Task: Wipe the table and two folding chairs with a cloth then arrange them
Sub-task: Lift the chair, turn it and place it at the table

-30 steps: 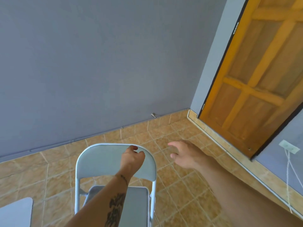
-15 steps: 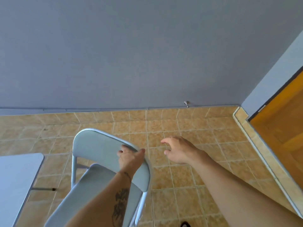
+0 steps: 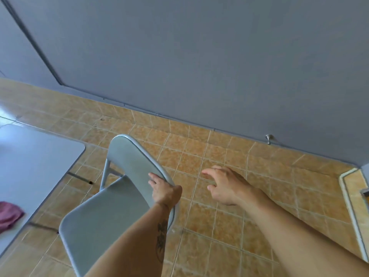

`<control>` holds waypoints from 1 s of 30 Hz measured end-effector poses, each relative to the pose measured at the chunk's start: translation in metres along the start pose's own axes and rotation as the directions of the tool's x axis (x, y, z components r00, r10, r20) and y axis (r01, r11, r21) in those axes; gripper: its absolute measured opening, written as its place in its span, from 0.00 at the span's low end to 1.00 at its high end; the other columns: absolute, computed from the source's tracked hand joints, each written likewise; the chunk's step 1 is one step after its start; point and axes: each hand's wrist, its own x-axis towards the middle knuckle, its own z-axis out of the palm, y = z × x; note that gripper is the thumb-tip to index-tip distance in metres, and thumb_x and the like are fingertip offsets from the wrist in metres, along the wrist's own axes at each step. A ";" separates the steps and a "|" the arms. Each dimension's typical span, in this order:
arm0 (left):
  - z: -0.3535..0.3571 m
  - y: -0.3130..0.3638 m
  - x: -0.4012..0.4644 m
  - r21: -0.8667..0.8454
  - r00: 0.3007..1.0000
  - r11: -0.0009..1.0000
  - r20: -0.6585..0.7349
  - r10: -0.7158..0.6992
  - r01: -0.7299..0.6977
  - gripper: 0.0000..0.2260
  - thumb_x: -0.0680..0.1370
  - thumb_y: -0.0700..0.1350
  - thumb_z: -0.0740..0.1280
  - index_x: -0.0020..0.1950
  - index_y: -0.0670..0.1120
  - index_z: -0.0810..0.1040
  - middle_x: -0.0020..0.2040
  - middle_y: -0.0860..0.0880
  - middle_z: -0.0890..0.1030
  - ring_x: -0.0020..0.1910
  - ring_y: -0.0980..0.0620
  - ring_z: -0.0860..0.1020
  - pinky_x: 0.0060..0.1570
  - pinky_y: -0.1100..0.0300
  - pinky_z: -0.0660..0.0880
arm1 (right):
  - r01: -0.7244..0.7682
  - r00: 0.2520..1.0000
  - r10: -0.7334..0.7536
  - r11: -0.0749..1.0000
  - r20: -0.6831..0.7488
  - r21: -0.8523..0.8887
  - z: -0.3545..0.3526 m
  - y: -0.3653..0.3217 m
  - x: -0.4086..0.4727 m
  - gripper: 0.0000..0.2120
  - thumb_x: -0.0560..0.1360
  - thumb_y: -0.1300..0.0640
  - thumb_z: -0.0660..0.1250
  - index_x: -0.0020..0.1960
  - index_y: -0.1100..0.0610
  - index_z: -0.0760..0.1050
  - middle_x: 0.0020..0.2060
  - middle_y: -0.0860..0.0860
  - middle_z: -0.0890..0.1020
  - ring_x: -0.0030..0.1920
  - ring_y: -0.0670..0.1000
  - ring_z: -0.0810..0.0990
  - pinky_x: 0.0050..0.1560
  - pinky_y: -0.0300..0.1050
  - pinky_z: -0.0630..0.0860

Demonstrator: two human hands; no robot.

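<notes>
A light grey folding chair point(image 3: 103, 214) stands unfolded on the tiled floor in the lower middle, turned at an angle with its seat toward the table. My left hand point(image 3: 164, 191) grips the top edge of its backrest near the right corner. My right hand point(image 3: 225, 183) hovers to the right of the chair over the floor, fingers spread, holding nothing. A white table point(image 3: 34, 156) fills the left edge. A pink cloth point(image 3: 9, 215) lies bunched on it at the far left. No second chair is in view.
A grey wall point(image 3: 199, 56) runs across the back, with a small metal door stop point(image 3: 269, 138) at its base. Tan floor tiles point(image 3: 229, 226) lie open to the right of the chair. A raised tiled threshold point(image 3: 353, 206) borders the far right.
The chair has swung round to the left with my left hand on its backrest. The view turned left: the wooden door left the frame, and the table and cloth came in.
</notes>
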 end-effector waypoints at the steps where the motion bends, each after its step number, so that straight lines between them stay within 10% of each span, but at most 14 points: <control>1: 0.000 0.000 -0.001 0.009 1.000 1.000 -0.008 0.011 -0.011 0.48 0.72 0.44 0.68 0.78 0.40 0.35 0.80 0.37 0.49 0.74 0.36 0.65 0.69 0.48 0.68 | 0.015 1.000 -0.015 1.000 0.006 -0.018 -0.001 -0.005 0.005 0.26 0.78 0.53 0.61 0.75 0.46 0.63 0.75 0.48 0.65 0.73 0.54 0.65 0.68 0.51 0.67; 21: -0.042 -0.043 -0.019 0.331 0.927 0.890 0.311 0.211 -0.314 0.47 0.70 0.45 0.67 0.81 0.53 0.41 0.80 0.50 0.58 0.73 0.46 0.66 0.68 0.59 0.65 | 0.462 0.883 -0.418 0.699 0.213 -0.545 0.033 -0.074 0.129 0.26 0.75 0.54 0.63 0.72 0.47 0.65 0.75 0.57 0.59 0.74 0.61 0.56 0.72 0.58 0.61; 24: -0.054 -0.049 -0.017 0.364 0.940 0.890 0.298 0.169 -0.275 0.44 0.69 0.43 0.64 0.80 0.56 0.44 0.78 0.51 0.62 0.71 0.47 0.68 0.69 0.58 0.66 | 0.475 0.876 -0.427 0.684 0.224 -0.554 0.038 -0.063 0.152 0.25 0.76 0.50 0.62 0.72 0.43 0.64 0.78 0.57 0.52 0.76 0.68 0.43 0.74 0.66 0.49; 30: -0.078 -0.071 -0.025 0.348 0.989 0.927 0.098 0.111 -0.138 0.39 0.70 0.39 0.61 0.79 0.59 0.53 0.76 0.55 0.66 0.69 0.46 0.71 0.69 0.52 0.70 | 0.586 0.800 -0.553 0.640 0.231 -0.497 0.050 -0.085 0.181 0.25 0.77 0.51 0.62 0.72 0.39 0.64 0.72 0.55 0.62 0.73 0.73 0.47 0.73 0.65 0.60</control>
